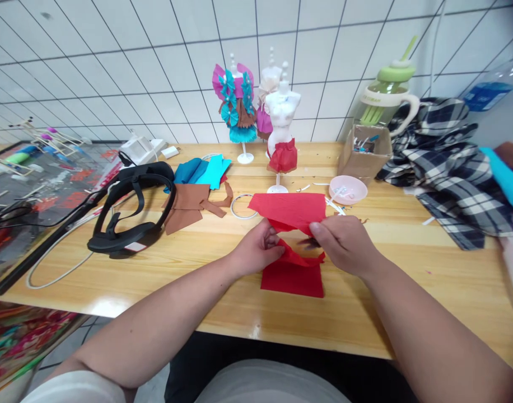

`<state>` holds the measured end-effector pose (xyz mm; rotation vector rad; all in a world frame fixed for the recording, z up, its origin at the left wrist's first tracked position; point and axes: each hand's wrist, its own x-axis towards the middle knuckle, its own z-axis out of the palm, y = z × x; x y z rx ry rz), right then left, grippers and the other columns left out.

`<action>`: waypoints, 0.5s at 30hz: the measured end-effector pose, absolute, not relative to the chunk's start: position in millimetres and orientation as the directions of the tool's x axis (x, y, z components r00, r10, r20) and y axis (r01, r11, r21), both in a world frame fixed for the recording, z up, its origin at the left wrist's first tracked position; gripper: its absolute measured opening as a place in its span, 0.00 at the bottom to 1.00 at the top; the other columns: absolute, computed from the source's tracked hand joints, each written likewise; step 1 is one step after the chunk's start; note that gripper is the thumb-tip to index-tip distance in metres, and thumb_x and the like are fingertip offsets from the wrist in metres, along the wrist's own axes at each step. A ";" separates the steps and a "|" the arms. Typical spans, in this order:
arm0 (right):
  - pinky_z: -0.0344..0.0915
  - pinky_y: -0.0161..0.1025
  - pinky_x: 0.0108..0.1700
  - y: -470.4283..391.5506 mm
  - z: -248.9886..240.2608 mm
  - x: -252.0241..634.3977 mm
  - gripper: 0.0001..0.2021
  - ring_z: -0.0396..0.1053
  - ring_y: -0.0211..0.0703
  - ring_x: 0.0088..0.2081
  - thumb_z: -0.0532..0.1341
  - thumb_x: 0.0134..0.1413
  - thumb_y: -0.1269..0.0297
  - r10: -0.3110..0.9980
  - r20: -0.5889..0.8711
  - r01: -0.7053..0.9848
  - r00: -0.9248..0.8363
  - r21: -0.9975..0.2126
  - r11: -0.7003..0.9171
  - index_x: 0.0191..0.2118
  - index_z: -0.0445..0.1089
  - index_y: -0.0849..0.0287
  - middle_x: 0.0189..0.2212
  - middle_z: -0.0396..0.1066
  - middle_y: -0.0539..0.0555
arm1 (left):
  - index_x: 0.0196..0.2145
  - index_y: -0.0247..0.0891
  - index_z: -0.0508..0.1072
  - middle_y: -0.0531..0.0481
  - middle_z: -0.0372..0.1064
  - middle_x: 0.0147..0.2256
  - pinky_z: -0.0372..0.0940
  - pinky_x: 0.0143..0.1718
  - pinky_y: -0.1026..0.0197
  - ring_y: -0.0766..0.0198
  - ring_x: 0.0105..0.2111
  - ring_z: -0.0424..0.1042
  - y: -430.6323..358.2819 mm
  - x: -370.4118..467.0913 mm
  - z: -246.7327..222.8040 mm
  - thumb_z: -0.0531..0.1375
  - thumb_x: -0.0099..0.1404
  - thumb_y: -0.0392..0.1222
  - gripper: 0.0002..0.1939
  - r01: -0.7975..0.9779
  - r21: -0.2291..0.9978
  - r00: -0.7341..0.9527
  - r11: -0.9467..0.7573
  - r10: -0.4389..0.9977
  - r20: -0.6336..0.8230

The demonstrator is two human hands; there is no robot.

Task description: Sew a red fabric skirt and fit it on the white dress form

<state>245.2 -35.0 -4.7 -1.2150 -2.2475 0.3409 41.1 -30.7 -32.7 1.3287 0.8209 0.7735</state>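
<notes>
Here, red sheet [292, 207] in 2 hands [256, 251] [346, 243]

Matt red paper [292, 207], glossy wooden tabletop [239, 310]

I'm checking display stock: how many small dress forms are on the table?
3: the teal-and-magenta dress form, left of the group; the bare-topped white dress form, in front; and the cream-topped dress form, partly hidden behind the white one.
</notes>
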 end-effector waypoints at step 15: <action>0.52 0.37 0.25 -29.4 -11.1 250.4 0.31 0.56 0.38 0.22 0.39 0.63 0.41 0.935 0.354 0.244 -0.016 -0.906 0.347 0.23 0.64 0.57 0.18 0.60 0.50 | 0.52 0.42 0.71 0.42 0.66 0.55 0.58 0.55 0.49 0.47 0.55 0.63 -29.7 29.2 -17.3 0.68 0.52 0.42 0.29 0.420 0.629 0.803 -0.654 0.591 0.078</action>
